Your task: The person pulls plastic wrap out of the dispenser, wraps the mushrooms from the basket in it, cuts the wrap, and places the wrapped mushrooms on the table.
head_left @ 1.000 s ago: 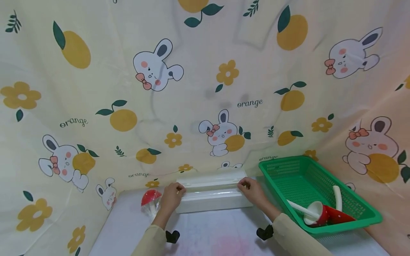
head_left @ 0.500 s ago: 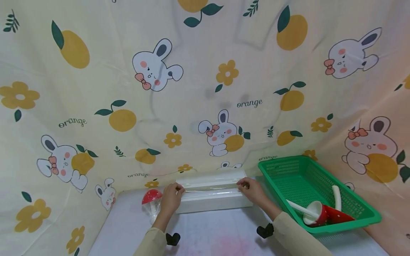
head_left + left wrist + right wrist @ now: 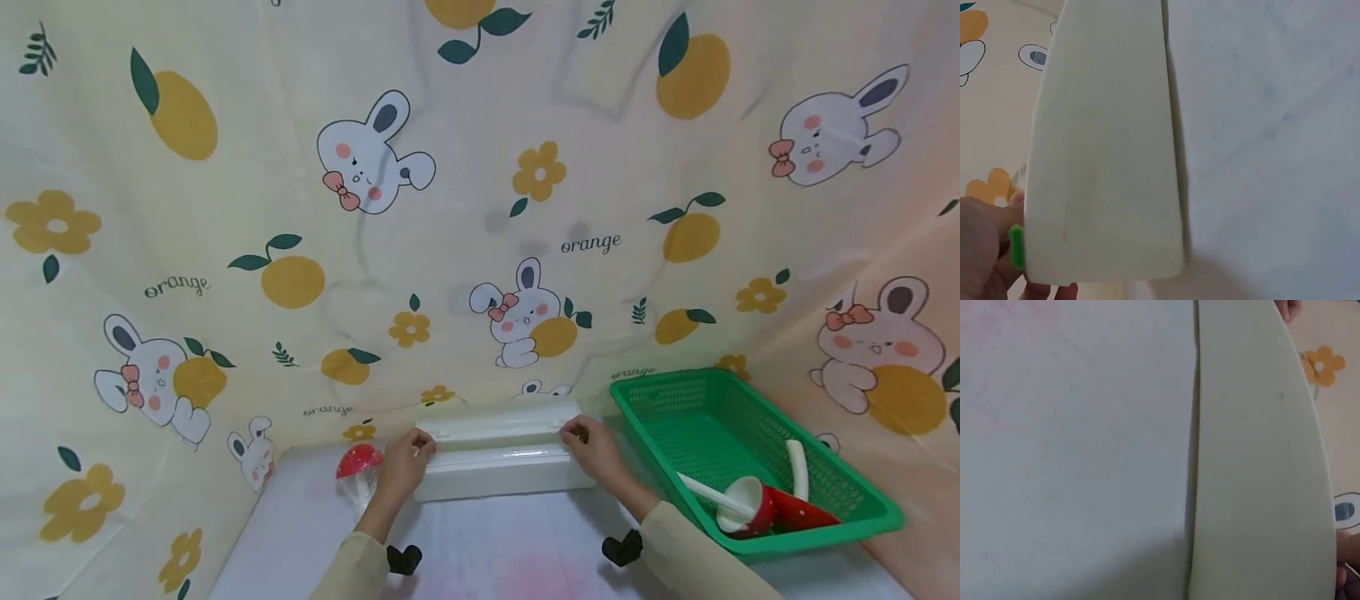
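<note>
A long white cling film dispenser box [image 3: 506,482] lies on the table with its lid [image 3: 498,417] raised at the back. Clear cling film [image 3: 525,452] shines along its opening. My left hand [image 3: 403,464] is at the box's left end, thumb and fingertips pinching the film's edge. At the other end my right hand [image 3: 595,452] pinches it likewise. Both wrist views are mostly filled by the box's plain front [image 3: 1104,156]; the left one also shows a small green piece [image 3: 1016,247] on the box's end beside my fingers. The fingertips' exact hold is partly hidden.
Left of the box stands a red-capped mushroom-shaped thing [image 3: 360,460] in clear wrapping. On the right a green basket [image 3: 630,421] holds a red-and-white piece [image 3: 802,510] and white stems [image 3: 798,471]. A patterned cloth [image 3: 450,167] hangs close behind the box.
Half a second ago a glossy strip of film showed stretched between my hands; now it is harder to make out above the opening. My hands stay almost in place. The view shifts slightly.
</note>
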`<control>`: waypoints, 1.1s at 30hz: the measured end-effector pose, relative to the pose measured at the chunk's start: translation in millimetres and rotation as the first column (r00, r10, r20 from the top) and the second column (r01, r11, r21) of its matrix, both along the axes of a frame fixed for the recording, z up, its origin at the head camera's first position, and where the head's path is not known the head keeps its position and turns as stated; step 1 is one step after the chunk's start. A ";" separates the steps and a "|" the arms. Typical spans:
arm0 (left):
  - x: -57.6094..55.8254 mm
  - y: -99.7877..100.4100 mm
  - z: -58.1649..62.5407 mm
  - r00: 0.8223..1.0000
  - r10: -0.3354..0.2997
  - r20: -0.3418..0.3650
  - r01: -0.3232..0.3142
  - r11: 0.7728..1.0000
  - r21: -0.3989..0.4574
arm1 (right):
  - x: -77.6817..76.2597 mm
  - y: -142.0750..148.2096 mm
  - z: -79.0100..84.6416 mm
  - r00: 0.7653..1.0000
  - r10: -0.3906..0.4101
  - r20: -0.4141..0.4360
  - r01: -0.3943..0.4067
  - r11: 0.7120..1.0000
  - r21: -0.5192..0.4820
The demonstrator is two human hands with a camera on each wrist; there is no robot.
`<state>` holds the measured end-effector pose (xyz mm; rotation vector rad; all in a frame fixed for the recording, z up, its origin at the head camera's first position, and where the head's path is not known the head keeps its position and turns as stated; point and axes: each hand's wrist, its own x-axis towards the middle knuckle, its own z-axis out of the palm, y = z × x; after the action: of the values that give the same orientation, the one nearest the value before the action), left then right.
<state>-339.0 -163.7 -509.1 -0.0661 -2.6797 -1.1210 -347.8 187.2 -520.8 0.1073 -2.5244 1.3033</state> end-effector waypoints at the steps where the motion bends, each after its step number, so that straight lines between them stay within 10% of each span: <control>1: -0.9 -0.2 2.5 1.000 -0.016 -0.003 0.016 1.000 0.006 | 0.0 0.0 1.7 1.000 -0.001 -0.015 0.001 1.000 -0.004; 22: -12.1 -8.1 26.3 0.995 -0.077 0.061 0.074 0.996 0.055 | 4.3 1.1 26.6 0.999 -0.024 -0.041 0.024 1.000 0.011; 33: -12.4 -6.6 37.4 0.996 -0.085 -0.027 0.087 0.993 0.081 | 5.3 4.6 45.0 0.996 -0.012 -0.083 0.016 0.999 0.043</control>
<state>-351.4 -170.3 -471.7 -0.1813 -2.6295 -1.2475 -342.5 191.7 -475.8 0.1496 -2.4797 1.2127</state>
